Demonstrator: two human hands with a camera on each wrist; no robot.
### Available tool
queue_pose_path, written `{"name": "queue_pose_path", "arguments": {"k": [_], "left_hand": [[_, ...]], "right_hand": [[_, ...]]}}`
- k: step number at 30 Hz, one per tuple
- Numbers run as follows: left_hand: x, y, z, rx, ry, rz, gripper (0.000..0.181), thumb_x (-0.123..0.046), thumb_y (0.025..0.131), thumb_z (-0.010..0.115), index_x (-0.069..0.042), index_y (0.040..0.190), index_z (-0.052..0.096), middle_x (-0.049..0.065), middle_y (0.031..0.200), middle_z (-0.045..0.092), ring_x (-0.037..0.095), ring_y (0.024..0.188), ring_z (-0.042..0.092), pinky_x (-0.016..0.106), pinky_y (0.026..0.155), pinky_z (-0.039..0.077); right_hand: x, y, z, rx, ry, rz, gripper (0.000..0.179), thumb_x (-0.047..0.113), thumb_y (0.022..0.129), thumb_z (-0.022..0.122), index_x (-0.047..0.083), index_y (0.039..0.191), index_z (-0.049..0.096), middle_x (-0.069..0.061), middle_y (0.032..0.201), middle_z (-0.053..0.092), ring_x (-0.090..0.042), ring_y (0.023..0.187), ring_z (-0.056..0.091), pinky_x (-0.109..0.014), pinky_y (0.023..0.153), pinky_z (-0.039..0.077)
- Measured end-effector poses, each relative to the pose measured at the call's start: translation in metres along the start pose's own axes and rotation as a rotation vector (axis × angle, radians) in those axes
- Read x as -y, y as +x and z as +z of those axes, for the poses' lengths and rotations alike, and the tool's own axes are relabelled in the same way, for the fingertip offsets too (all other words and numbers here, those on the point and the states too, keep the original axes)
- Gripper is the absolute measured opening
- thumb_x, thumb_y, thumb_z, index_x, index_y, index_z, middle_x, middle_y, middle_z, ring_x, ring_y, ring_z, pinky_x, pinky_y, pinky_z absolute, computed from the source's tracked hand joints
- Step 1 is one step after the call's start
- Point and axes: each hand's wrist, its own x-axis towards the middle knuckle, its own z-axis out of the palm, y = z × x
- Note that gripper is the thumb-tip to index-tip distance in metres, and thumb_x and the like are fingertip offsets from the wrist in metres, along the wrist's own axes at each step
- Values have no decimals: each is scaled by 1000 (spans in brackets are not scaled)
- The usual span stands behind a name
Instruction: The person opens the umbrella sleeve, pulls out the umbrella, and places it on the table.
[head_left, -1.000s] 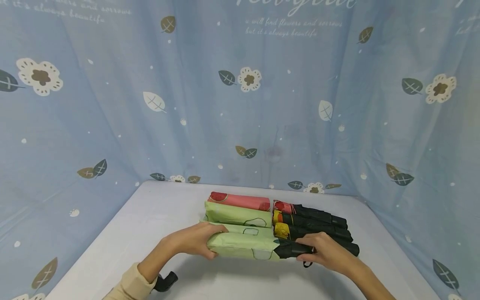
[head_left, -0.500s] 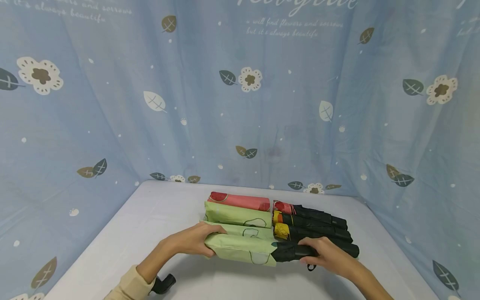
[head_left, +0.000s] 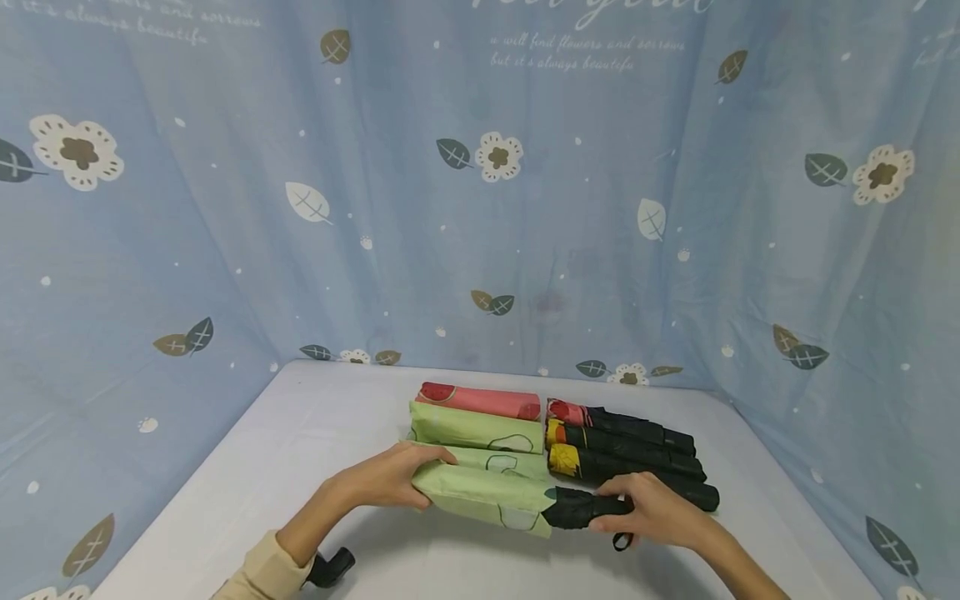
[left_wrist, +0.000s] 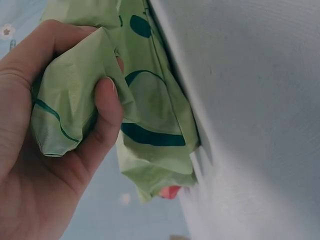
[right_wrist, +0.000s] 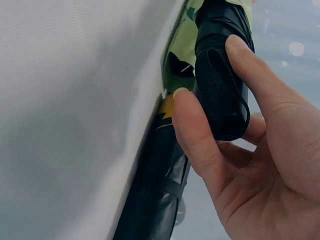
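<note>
Low over the near part of the table, a folded black umbrella [head_left: 573, 508] lies partly inside a light green sleeve [head_left: 480, 493] with an avocado-like print. My left hand [head_left: 393, 477] grips the sleeve's left end; in the left wrist view, thumb and fingers wrap round the bunched green fabric [left_wrist: 75, 90]. At the other end, my right hand [head_left: 652, 507] holds the umbrella's black handle [right_wrist: 222, 105] between thumb and fingers, a wrist loop hanging below. The umbrella's far portion is hidden by the sleeve. Just behind lies another green sleeve [head_left: 517, 463], overlapped by the held one.
Further back on the white table [head_left: 337, 417] lie one more green sleeve [head_left: 465, 428] and a pink watermelon-print one [head_left: 480, 402]. Three folded black umbrellas with red or yellow ends, the middle one [head_left: 637, 447] among them, lie in a row to the right. A blue curtain [head_left: 480, 250] surrounds the table.
The sleeve's right end and the umbrella have tilted slightly down and toward me. A little more of the black umbrella shows at the sleeve's mouth. Both hands keep their holds.
</note>
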Motion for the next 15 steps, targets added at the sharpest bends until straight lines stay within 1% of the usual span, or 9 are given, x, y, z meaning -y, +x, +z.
{"name": "queue_pose_path", "arguments": {"k": [1,2,4,6,7,9,11,13,15], "left_hand": [[0,0,0,-1,2,-1,61,-11,73,78,-30,127,58,-9,121,63,3,91,52,21,77,42],[-1,0,-1,-1,0,-3,61,-11,73,78,-30,128,58,-9,121,63,3,92,52,21,77,41],[-1,0,0,-2,6,-3,61,-11,73,78,-30,128,58,-10,121,63,2,93,52,22,79,41],[-2,0,0,-1,8,-2,62,-11,73,79,-30,128,58,-10,122,63,2,95,53,23,80,42],[-1,0,1,0,9,-2,62,-11,73,79,-30,128,58,-10,122,63,2,96,53,23,81,42],[-1,0,2,2,17,-2,62,-10,73,79,-30,128,58,-10,123,63,2,99,54,24,83,43],[-1,0,2,3,24,-5,63,-10,73,79,-29,128,57,-10,124,62,2,102,54,26,85,44],[0,0,3,2,29,-6,63,-9,72,79,-28,128,58,-10,125,62,2,104,54,26,86,44],[1,1,4,-6,37,-4,63,-8,72,78,-27,128,58,-11,124,62,2,104,54,25,86,45]], "right_hand": [[-1,0,0,5,12,-2,48,36,89,71,-2,118,67,-20,109,69,-3,51,63,-23,59,55],[-1,1,1,5,3,-8,48,36,90,70,-1,119,67,-21,111,68,-1,53,63,-22,60,55],[-1,2,2,13,-18,-3,50,37,89,71,-2,121,66,-22,113,66,-1,55,62,-23,57,55],[-1,4,4,7,-98,-17,53,41,88,71,0,121,66,-18,114,67,-3,68,66,-24,61,55],[1,4,5,2,-136,-18,53,43,88,70,1,121,67,-17,114,68,-6,75,68,-26,63,56],[3,5,8,-21,-227,-31,53,47,89,68,3,120,68,-13,114,70,-13,88,70,-29,68,57],[5,5,11,-60,-328,-52,54,51,90,64,5,119,70,-8,114,73,-18,100,69,-31,77,57],[6,4,13,-96,-376,-52,56,54,91,61,6,120,70,-7,115,73,-20,101,70,-34,78,58],[5,2,15,-145,-408,-58,57,55,91,60,7,120,70,-5,114,73,-20,100,71,-34,77,58]]}}
